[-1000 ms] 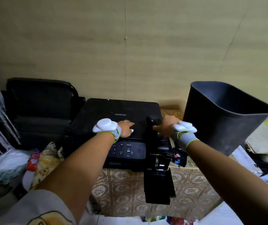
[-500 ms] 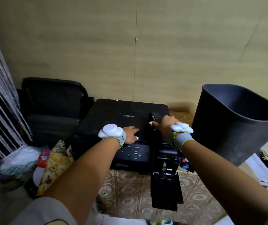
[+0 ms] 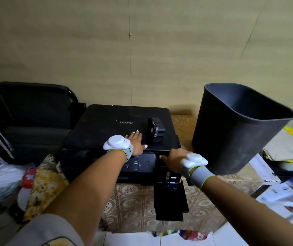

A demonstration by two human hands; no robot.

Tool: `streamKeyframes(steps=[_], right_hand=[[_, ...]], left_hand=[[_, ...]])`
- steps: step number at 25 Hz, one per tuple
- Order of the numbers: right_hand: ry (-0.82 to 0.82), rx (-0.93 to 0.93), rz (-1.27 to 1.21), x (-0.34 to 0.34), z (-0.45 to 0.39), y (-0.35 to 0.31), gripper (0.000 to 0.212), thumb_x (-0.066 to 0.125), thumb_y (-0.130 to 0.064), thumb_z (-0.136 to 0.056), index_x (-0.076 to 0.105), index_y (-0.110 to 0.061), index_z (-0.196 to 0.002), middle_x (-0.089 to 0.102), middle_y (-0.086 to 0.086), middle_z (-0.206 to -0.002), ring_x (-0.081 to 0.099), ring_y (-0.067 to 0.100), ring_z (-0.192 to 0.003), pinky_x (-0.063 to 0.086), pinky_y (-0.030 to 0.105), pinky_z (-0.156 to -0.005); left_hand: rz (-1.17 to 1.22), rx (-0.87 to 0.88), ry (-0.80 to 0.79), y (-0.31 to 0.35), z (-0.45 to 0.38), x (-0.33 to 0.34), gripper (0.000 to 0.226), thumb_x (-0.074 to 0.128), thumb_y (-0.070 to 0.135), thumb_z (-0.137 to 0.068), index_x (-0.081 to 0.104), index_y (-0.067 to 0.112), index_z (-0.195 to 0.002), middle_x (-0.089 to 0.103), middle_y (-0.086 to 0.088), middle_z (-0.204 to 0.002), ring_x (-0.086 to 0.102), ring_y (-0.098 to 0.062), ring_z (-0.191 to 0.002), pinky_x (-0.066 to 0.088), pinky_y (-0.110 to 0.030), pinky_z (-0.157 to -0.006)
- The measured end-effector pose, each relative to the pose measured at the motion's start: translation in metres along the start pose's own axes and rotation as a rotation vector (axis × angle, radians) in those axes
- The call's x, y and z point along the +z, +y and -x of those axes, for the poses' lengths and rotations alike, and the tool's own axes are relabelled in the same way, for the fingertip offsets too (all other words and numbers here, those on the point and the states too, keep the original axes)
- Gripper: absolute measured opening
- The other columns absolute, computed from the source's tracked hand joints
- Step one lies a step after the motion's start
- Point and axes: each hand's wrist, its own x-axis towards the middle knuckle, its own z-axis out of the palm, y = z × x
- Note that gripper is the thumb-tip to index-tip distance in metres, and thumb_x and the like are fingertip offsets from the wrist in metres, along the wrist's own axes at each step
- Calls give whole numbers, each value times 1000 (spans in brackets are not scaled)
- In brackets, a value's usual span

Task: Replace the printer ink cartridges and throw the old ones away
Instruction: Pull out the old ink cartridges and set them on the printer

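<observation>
- Dark grey plastic bin [image 3: 231, 139] stands upright on the surface [image 3: 135, 206] to the right of the printer, mouth open, nothing visible inside from this angle; it is the likely place for the old cartridges.
- Black printer [image 3: 117, 125] sits against the wall, lid closed, with its cartridge door [image 3: 170, 201] dropped open at the front right so the bay shows behind it.
- Patterned cloth covers the surface under the printer and bin.
- One black cartridge [image 3: 156, 129] stands upright on the printer lid, right of the brand lettering, apart from both hands.
- Left hand [image 3: 137, 142] lies flat on the lid with fingers straight, holding nothing, seemingly steadying the machine.
- Right hand [image 3: 172, 158] reaches at the top of the open bay, fingers pointing toward the slot; whether it grips anything there I cannot tell.
- Step in hand, as I judge it: working at the bay, either drawing out a further cartridge or seating one.
- Next move calls for a firm pinch on a cartridge and a straight pull or push along its slot, the left hand bracing the printer.
</observation>
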Motion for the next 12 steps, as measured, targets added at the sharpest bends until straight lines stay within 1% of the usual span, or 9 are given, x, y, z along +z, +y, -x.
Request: streamKeyframes(steps=[2, 5, 9, 12], right_hand=[[-73, 17, 8, 12, 8, 6, 49, 49, -53, -78, 59, -16, -110, 63, 9, -120, 59, 30, -110, 47, 38, -89], [-92, 80, -32, 29, 18, 10, 42, 53, -42, -77, 58, -18, -111, 63, 6, -122, 60, 28, -110, 48, 39, -89], [-101, 188, -181, 39, 22, 9, 42, 56, -40, -77, 58, -12, -108, 64, 9, -118, 62, 30, -105, 49, 38, -86], [-65, 196, -213, 43, 22, 6, 39, 56, -40, -78, 60, -12, -105, 66, 9, -114, 63, 30, -101, 47, 36, -78]], left_hand=[[3, -5, -5, 1, -1, 0, 66, 31, 38, -101, 4, 6, -153, -4, -8, -162, 0, -21, -150, 8, -37, -121], [-27, -16, -16, 4, 1, -1, 66, 31, 37, -101, 5, 4, -152, -3, -9, -162, 1, -23, -150, 9, -36, -120], [-24, -10, -45, 2, 1, -4, 67, 30, 38, -101, 3, 6, -153, -5, -9, -162, 0, -23, -150, 8, -36, -120], [-26, -11, -53, 2, 0, -6, 67, 31, 38, -101, 3, 6, -152, -5, -9, -162, 0, -23, -150, 9, -36, -120]])
